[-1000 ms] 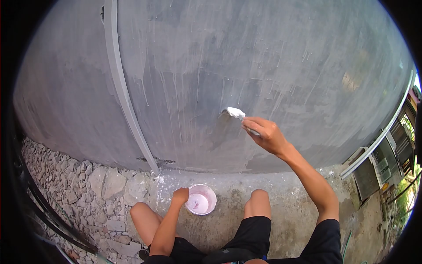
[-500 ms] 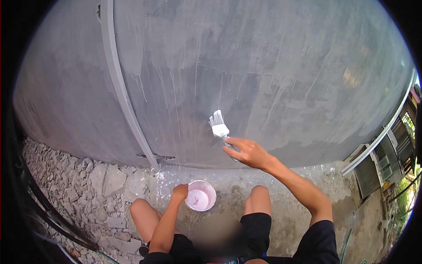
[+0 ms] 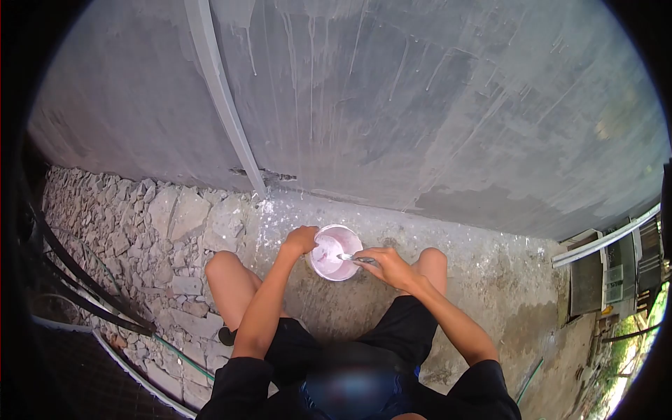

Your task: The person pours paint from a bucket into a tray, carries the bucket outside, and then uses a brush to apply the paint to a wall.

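A round bucket with pale pinkish-white paint inside sits on the concrete between my knees. My left hand is closed on its left rim. In my right hand is a paintbrush, gripped by the handle at the bucket's right side. The brush head points down into the bucket, and its bristles are hard to make out against the white paint. Ahead stands a grey wall with wet-looking drips and streaks running down it.
A pale vertical pipe runs down the wall to the ground. Broken rubble lies on the left, near black hoses. White spatters mark the concrete strip along the wall's foot. Panels lean at the far right.
My right hand has brought the paintbrush down from the wall into the bucket. My left hand stays on the rim. The view has tilted downward.
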A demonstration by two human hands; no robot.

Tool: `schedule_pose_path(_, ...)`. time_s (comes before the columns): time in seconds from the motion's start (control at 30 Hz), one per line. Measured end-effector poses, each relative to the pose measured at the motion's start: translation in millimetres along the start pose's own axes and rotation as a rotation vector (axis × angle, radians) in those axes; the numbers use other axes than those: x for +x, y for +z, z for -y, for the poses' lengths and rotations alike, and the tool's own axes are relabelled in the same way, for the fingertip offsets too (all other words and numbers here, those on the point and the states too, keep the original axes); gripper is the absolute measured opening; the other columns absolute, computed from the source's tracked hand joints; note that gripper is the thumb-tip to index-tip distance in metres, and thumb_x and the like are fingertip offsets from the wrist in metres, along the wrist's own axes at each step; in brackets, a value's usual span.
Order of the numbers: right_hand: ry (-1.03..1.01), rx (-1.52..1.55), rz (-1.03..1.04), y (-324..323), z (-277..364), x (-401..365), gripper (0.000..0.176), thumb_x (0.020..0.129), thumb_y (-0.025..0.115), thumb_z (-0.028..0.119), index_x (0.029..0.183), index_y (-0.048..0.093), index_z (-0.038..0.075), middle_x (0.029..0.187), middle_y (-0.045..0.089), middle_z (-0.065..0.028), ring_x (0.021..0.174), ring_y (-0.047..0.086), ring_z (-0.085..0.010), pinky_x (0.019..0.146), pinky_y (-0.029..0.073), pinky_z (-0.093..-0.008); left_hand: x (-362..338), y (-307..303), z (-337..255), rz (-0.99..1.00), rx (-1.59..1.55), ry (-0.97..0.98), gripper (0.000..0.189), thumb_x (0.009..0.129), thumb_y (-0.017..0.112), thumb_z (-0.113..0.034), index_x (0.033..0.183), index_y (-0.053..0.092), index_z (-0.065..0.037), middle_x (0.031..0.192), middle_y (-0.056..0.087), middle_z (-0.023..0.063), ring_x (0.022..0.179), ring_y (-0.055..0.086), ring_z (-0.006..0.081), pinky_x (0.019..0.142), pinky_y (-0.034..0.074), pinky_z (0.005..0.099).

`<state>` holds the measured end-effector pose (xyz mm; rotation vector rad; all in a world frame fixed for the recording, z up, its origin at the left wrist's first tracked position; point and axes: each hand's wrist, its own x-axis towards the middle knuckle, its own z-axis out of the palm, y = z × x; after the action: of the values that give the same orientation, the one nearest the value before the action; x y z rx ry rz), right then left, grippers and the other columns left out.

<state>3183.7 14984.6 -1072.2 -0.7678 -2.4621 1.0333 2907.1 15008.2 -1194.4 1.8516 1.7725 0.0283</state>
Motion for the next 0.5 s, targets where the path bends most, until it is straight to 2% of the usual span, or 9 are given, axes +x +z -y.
schedule_pose_path(0.1, 0.019, 0.007, 0.006, 44.7, -30.1, -13.8, 0.028, 0.083, 0.064, -0.001, 0.111, 0.064, 0.000, 0.110, 0.066, -0.0191, 0.102, 0.063, -0.0374, 0.089, 0.051, -0.0416, -1.4, 2.5, -3.3, 0.005, -0.061, 0.058, 0.049, 0.079, 0.074, -0.023, 0.125, 0.059, -0.012, 0.113, 0.066, 0.0194, 0.106, 0.063, 0.0361, 0.090, 0.051, 0.0432)
schedule_pose_path(0.23, 0.020, -0.006, 0.034, 71.9, -52.3, -16.7, 0.036, 0.078, 0.063, -0.007, 0.113, 0.063, 0.000, 0.119, 0.063, -0.0181, 0.109, 0.060, -0.0373, 0.094, 0.049, -0.0423, -8.6, -3.8, -18.7, 0.060, -0.146, 0.119, 0.052, 0.076, 0.076, -0.022, 0.124, 0.059, -0.013, 0.112, 0.066, 0.0206, 0.105, 0.063, 0.0360, 0.090, 0.051, 0.0428)
schedule_pose_path(0.37, 0.044, -0.038, 0.067, 88.5, -68.4, -25.3, 0.040, 0.076, 0.062, -0.010, 0.115, 0.062, 0.001, 0.121, 0.062, -0.0175, 0.111, 0.059, -0.0374, 0.095, 0.049, -0.0425, -15.6, -12.4, -30.2, 0.180, -0.222, 0.069, 0.052, 0.075, 0.078, -0.020, 0.124, 0.060, -0.014, 0.111, 0.066, 0.0203, 0.106, 0.063, 0.0356, 0.090, 0.050, 0.0425)
schedule_pose_path(0.43, 0.099, -0.012, 0.083, 95.0, -76.1, -32.2, 0.044, 0.074, 0.062, -0.012, 0.116, 0.061, 0.001, 0.123, 0.061, -0.0173, 0.113, 0.058, -0.0374, 0.096, 0.049, -0.0422, -14.9, -6.5, -26.7, 0.096, -0.205, 0.185, 0.051, 0.075, 0.078, -0.020, 0.123, 0.060, -0.014, 0.111, 0.067, 0.0184, 0.105, 0.063, 0.0350, 0.090, 0.050, 0.0421)
schedule_pose_path(0.47, 0.102, -0.009, 0.085, 97.9, -79.0, -36.4, 0.044, 0.074, 0.062, -0.012, 0.116, 0.061, 0.001, 0.123, 0.061, -0.0173, 0.113, 0.058, -0.0374, 0.096, 0.049, -0.0422, -15.0, -3.1, -24.5, 0.100, -0.207, 0.184, 0.051, 0.075, 0.078, -0.020, 0.123, 0.060, -0.014, 0.111, 0.067, 0.0184, 0.105, 0.063, 0.0350, 0.090, 0.050, 0.0421)
schedule_pose_path(0.5, 0.094, -0.001, 0.059, 100.0, -82.1, -39.9, 0.044, 0.073, 0.062, -0.012, 0.116, 0.062, 0.001, 0.123, 0.061, -0.0174, 0.114, 0.057, -0.0373, 0.097, 0.048, -0.0421, -14.2, -0.5, -22.4, 0.069, -0.219, 0.222, 0.051, 0.075, 0.077, -0.019, 0.123, 0.060, -0.012, 0.104, 0.068, 0.0196, 0.098, 0.065, 0.0358, 0.086, 0.051, 0.0426)
